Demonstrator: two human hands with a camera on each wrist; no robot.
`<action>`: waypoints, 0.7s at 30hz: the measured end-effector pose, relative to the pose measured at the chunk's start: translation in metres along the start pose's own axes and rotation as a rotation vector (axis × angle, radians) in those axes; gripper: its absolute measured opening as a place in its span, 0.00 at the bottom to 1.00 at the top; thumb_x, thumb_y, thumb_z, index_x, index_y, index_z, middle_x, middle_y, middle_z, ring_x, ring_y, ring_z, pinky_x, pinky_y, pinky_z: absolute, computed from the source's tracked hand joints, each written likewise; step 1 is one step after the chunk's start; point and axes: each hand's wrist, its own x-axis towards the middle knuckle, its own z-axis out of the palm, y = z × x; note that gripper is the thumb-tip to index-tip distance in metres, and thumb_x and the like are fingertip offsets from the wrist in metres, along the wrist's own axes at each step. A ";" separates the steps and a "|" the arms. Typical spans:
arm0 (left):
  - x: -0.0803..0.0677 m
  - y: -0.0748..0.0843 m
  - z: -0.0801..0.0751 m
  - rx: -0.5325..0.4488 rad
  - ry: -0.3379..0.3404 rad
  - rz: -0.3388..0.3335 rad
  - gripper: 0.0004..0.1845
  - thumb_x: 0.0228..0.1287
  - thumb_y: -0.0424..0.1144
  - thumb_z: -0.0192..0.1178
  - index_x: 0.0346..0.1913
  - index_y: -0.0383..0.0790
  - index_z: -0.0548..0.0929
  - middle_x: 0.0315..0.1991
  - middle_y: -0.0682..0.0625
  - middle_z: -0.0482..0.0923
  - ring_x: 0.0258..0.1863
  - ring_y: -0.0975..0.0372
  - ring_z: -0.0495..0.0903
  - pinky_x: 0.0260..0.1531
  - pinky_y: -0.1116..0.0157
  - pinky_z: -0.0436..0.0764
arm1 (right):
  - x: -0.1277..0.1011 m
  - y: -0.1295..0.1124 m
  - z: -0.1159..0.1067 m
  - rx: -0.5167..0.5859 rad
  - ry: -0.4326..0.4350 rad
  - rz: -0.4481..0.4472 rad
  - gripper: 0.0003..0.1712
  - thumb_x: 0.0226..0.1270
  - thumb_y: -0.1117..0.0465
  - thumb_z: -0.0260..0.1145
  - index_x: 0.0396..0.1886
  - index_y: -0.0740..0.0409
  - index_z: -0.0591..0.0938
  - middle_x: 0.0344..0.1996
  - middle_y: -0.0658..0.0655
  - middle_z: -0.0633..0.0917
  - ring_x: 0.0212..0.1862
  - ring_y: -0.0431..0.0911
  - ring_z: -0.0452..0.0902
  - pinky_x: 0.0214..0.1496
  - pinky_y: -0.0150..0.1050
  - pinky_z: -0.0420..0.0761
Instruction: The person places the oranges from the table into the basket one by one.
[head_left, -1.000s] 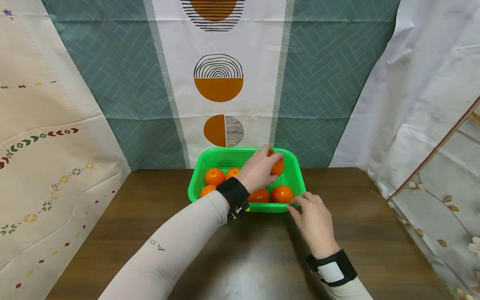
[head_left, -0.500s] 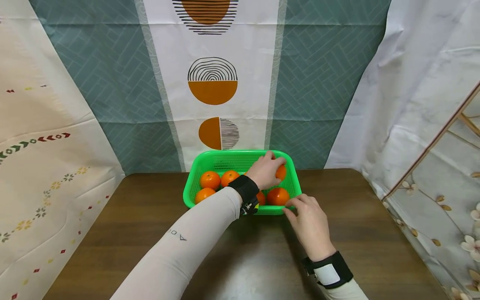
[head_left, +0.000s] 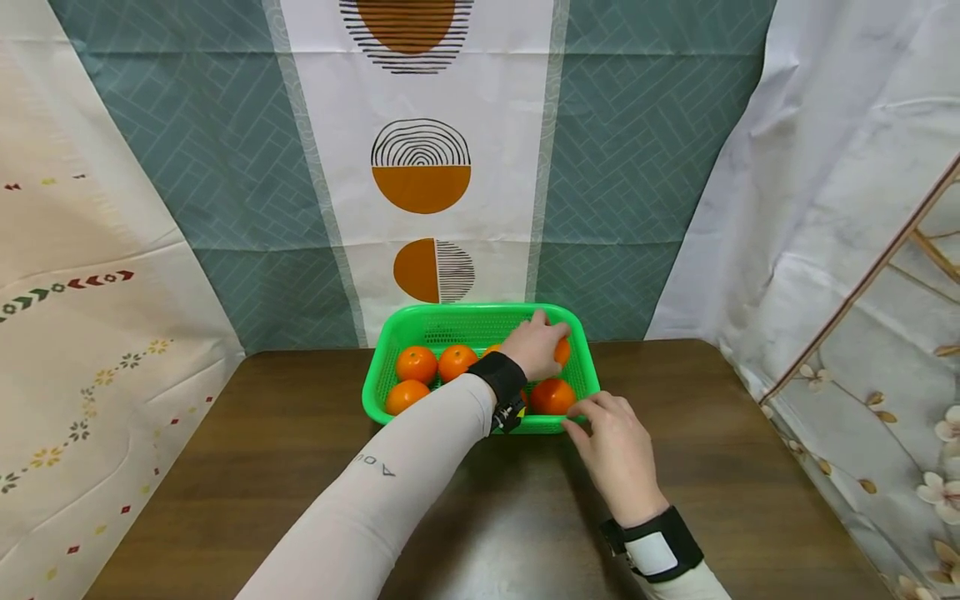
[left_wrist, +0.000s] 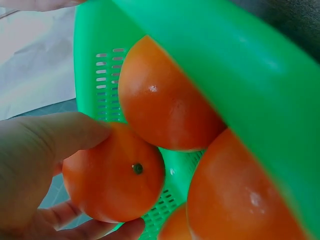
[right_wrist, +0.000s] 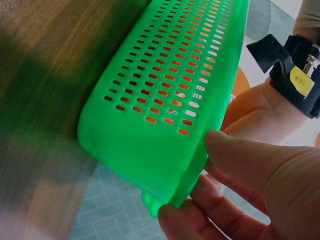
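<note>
A green plastic basket point(head_left: 472, 310) with slotted walls stands on the table, holding several oranges. In its back right part, my left hand point(head_left: 534, 348) grips an orange point(left_wrist: 115, 172) between thumb and fingers, its green stem end facing the left wrist camera. Right beside that one, another orange point(left_wrist: 165, 100) lies against the basket wall; in the head view an orange point(head_left: 552, 397) sits at the front right. My right hand point(head_left: 617, 454) pinches the basket's rim at the front right corner, thumb on one side and fingers on the other. My left forearm hides part of the basket's front.
Oranges point(head_left: 416, 364) fill the basket's left side. The brown wooden table point(head_left: 285, 467) extends on both sides and in front. Directly behind the basket hangs a patterned cloth point(head_left: 630, 208), with further cloths at left and right.
My left hand has moved right and lower inside the basket with the orange in its grip. My right hand stays at the rim. The head view has shifted slightly.
</note>
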 end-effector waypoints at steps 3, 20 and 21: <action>0.007 0.000 0.007 0.017 -0.013 -0.013 0.30 0.66 0.45 0.67 0.70 0.51 0.73 0.61 0.42 0.68 0.46 0.52 0.76 0.42 0.62 0.78 | -0.001 0.000 0.000 0.001 -0.001 0.000 0.12 0.53 0.60 0.82 0.37 0.53 0.90 0.38 0.53 0.84 0.40 0.50 0.74 0.37 0.46 0.85; 0.028 0.004 0.025 0.051 -0.111 -0.076 0.30 0.67 0.47 0.66 0.71 0.55 0.72 0.63 0.44 0.69 0.49 0.51 0.76 0.45 0.60 0.78 | 0.000 -0.001 -0.001 -0.013 0.009 -0.011 0.13 0.51 0.60 0.83 0.36 0.54 0.90 0.36 0.53 0.83 0.39 0.49 0.74 0.34 0.43 0.82; 0.027 0.005 0.024 0.053 -0.117 -0.081 0.30 0.67 0.47 0.65 0.72 0.55 0.72 0.63 0.44 0.69 0.50 0.51 0.76 0.45 0.60 0.78 | 0.000 -0.001 -0.001 -0.012 0.008 -0.009 0.13 0.51 0.60 0.83 0.36 0.54 0.90 0.36 0.53 0.83 0.39 0.49 0.74 0.34 0.43 0.82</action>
